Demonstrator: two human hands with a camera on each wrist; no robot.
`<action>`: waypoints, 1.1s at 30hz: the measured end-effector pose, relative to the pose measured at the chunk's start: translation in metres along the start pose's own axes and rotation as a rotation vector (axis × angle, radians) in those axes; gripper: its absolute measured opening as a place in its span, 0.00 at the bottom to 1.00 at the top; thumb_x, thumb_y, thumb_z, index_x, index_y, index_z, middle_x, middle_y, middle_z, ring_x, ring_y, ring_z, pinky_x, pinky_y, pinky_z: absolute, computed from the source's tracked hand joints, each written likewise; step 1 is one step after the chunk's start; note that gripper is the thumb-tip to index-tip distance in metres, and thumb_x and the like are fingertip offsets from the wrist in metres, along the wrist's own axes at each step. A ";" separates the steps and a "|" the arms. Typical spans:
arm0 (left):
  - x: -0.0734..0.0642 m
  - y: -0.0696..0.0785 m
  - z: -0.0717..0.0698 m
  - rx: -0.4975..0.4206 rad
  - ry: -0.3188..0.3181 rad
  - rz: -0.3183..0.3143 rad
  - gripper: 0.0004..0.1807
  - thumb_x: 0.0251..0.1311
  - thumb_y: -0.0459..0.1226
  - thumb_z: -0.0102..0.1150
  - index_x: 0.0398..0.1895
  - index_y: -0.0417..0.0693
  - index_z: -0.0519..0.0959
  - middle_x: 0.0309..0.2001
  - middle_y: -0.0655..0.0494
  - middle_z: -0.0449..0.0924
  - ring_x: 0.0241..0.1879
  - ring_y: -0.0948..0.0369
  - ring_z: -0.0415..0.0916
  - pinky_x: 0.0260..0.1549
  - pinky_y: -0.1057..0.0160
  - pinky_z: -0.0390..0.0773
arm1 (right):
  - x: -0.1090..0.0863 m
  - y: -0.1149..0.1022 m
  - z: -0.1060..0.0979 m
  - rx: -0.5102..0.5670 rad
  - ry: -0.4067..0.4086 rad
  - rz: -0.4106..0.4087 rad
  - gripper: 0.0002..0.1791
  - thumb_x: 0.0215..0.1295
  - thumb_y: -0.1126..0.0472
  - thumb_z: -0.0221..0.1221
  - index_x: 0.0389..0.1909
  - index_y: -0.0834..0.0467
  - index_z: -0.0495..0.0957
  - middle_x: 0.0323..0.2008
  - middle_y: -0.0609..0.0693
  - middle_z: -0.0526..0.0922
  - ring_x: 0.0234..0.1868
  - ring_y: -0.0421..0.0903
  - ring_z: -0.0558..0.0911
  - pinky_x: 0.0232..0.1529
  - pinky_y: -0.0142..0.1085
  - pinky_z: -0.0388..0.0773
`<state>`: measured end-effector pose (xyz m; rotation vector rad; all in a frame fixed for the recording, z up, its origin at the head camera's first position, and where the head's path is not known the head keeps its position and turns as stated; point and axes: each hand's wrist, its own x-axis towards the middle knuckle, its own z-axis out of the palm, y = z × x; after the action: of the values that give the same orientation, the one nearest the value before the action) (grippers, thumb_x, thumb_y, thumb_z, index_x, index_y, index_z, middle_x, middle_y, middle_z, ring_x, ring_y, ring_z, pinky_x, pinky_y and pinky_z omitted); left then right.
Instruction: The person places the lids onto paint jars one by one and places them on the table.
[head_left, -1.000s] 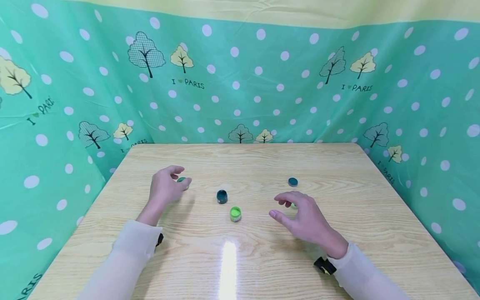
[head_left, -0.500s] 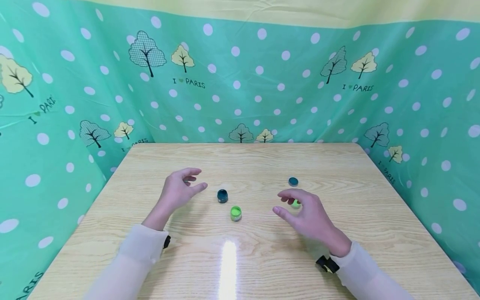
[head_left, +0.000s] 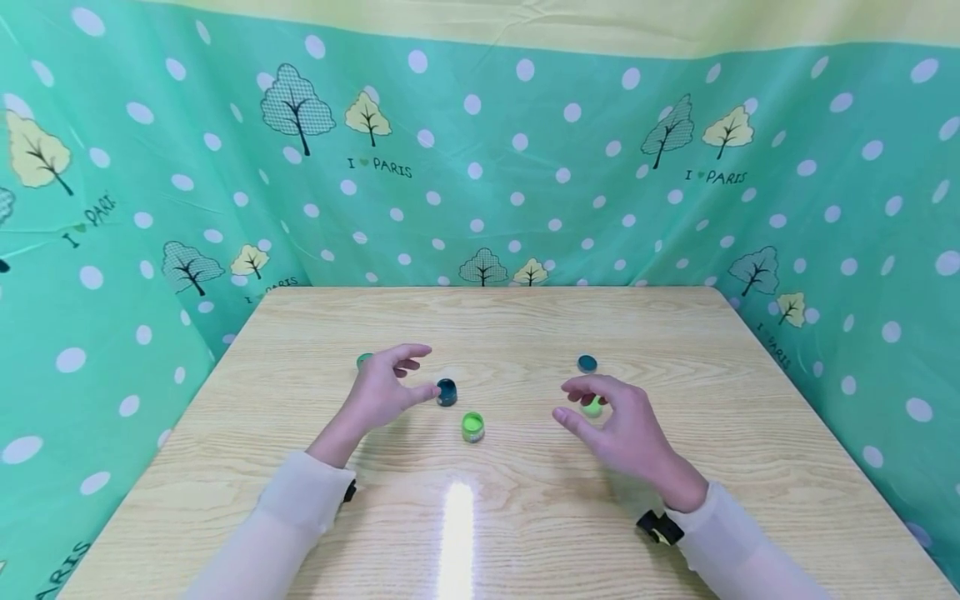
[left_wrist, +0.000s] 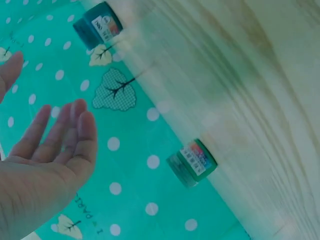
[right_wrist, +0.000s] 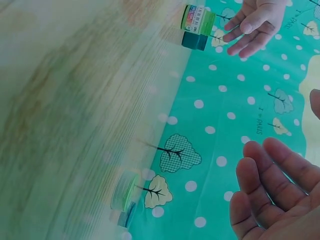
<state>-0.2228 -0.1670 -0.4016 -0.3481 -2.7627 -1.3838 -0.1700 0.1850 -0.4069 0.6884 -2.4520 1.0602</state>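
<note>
In the head view my left hand hovers over the table with thumb and fingers apart, holding nothing. Its thumb tip overlaps the edge of an open dark teal paint jar; the left wrist view shows a gap between hand and that jar. Behind the hand is a green paint jar, which has its lid on. An open light green paint jar stands nearer me. With loosely bent fingers and nothing held, my right hand hangs beside a light green lid, partly covering it.
A dark teal lid lies beyond the right hand. Everything rests on a pale wooden table, with a dotted green curtain along its back and sides. A bright light reflection crosses the table's front middle.
My left hand has left the green jar and moved right and slightly nearer me, toward the dark teal jar. My right hand has shifted slightly right, showing more of the light green lid.
</note>
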 end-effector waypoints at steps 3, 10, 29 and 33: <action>0.002 -0.002 0.004 0.004 -0.003 0.006 0.35 0.52 0.38 0.79 0.66 0.49 0.78 0.57 0.45 0.81 0.58 0.41 0.76 0.57 0.46 0.77 | 0.000 0.000 -0.001 0.003 0.004 0.007 0.15 0.59 0.57 0.75 0.46 0.52 0.85 0.37 0.37 0.84 0.36 0.37 0.79 0.39 0.36 0.77; 0.009 -0.006 0.010 -0.035 -0.044 0.017 0.36 0.50 0.36 0.80 0.65 0.51 0.78 0.59 0.45 0.80 0.59 0.41 0.75 0.58 0.43 0.76 | -0.001 0.000 -0.002 -0.002 0.004 0.002 0.15 0.59 0.57 0.74 0.46 0.52 0.85 0.37 0.37 0.84 0.36 0.37 0.79 0.39 0.36 0.77; 0.021 -0.007 0.023 -0.002 -0.121 -0.150 0.36 0.49 0.33 0.81 0.64 0.44 0.78 0.61 0.47 0.80 0.58 0.50 0.77 0.55 0.51 0.80 | -0.002 0.003 -0.003 -0.003 0.018 -0.006 0.14 0.59 0.57 0.75 0.45 0.51 0.85 0.36 0.36 0.83 0.36 0.36 0.79 0.39 0.36 0.76; 0.022 -0.005 0.024 0.012 -0.109 -0.184 0.35 0.48 0.32 0.81 0.63 0.43 0.79 0.59 0.47 0.81 0.56 0.51 0.78 0.53 0.53 0.81 | -0.003 0.003 -0.003 -0.006 0.021 -0.003 0.14 0.59 0.57 0.75 0.45 0.51 0.85 0.36 0.36 0.84 0.36 0.36 0.79 0.39 0.37 0.76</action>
<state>-0.2433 -0.1468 -0.4173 -0.1772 -2.9563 -1.4256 -0.1694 0.1902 -0.4081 0.6762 -2.4347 1.0534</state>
